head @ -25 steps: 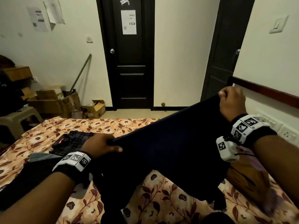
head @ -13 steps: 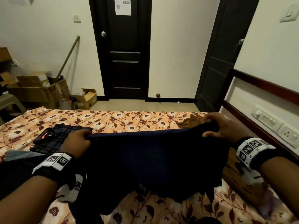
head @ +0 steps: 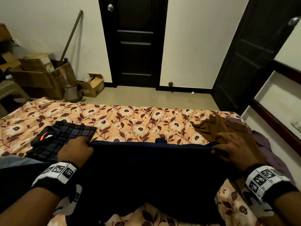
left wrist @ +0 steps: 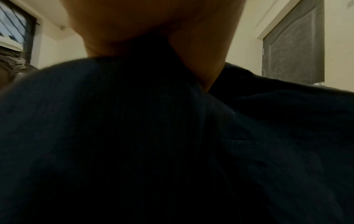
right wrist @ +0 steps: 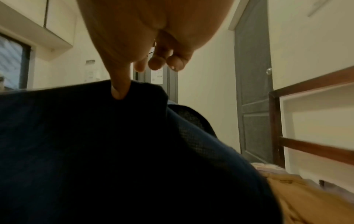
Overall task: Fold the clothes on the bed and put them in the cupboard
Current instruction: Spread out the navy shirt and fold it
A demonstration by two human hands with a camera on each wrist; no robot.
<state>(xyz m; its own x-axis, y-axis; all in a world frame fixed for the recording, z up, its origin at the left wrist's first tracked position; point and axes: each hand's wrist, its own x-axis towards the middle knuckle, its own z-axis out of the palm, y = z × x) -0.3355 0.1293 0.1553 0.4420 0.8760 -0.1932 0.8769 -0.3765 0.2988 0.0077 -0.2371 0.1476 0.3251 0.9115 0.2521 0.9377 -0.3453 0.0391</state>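
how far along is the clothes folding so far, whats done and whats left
Done: a plaid garment lies folded flat on the bed. In hand: the left hand and right hand pinch the top edge of the navy garment, spread flat for folding. Left: the crumpled brown garment, then the cupboard, not identifiable in view.

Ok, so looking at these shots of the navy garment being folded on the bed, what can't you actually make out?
- Navy garment: its type; the near end runs off the head view's bottom edge.
- Left hand: fingertips tucked under the cloth; in the left wrist view the cloth hides them too.
- Cupboard: cannot be identified in any view.
- Black item with an orange mark on the checked garment: too dark to identify.
- Brown garment: partly behind the right hand.
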